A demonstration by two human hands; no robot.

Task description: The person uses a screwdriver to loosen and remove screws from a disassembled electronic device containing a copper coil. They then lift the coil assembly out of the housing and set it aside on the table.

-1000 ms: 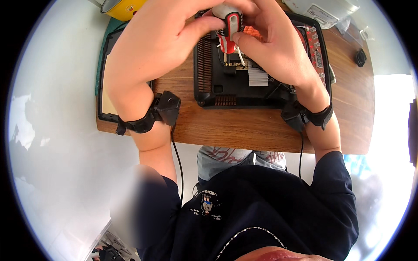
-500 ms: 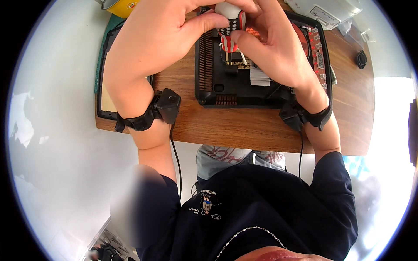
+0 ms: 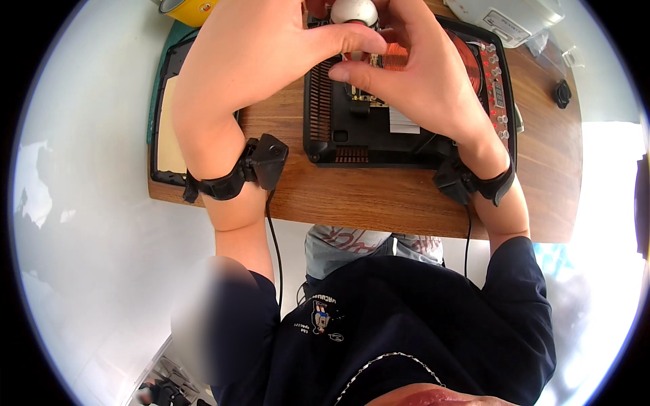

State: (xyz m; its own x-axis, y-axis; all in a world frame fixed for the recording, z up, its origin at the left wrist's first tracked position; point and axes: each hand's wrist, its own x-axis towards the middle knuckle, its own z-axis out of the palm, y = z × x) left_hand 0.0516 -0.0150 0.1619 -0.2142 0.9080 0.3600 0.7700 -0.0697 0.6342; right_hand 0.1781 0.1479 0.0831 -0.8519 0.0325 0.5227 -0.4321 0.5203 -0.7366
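Observation:
Both hands are at the top of the view, around a small white, round-ended bottle [image 3: 353, 11] with a red edge. My left hand [image 3: 305, 51] is curled on it, its thumb lying across its near side. My right hand [image 3: 413, 81] bends in from the right, thumb pointing left just below the left thumb. Fingers of both hands partly cover the bottle, and its lower end is mostly hidden. Below the hands lies an opened induction cooker [image 3: 365, 145], a black housing with a copper coil [image 3: 393, 59], circuit board and silver heat sink [image 3: 404, 122].
A control strip [image 3: 497, 95] with clear buttons runs along the cooker's right side. A black-framed panel [image 3: 166, 128] lies at left on a green mat. A yellow container [image 3: 186, 10] and white appliance [image 3: 504, 20] stand behind. A black knob-like piece [image 3: 562, 93] sits at right.
The bottle has been tilted, so its white round end shows more and its patterned black and red-striped side is now hidden. My left thumb has moved right; my right thumb has moved left and slightly down.

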